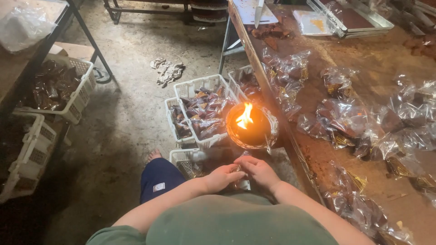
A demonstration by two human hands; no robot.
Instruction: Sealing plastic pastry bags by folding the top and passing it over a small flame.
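Observation:
My left hand (221, 177) and my right hand (260, 171) meet low in front of me, fingers pinched together on a small clear plastic packet (239, 168) that is mostly hidden between them. Just beyond the hands stands a round bowl lamp (252, 127) with an open flame (245, 116), at the edge of the brown table (363, 68). Many filled clear packets (345, 122) lie spread over the table to my right.
White plastic baskets (204, 111) holding sealed packets stand on the concrete floor left of the flame, and another basket (186, 159) sits by my knee. More baskets (68, 86) sit under a shelf at left. Metal trays (349, 20) and a knife (259, 11) lie at the table's far end.

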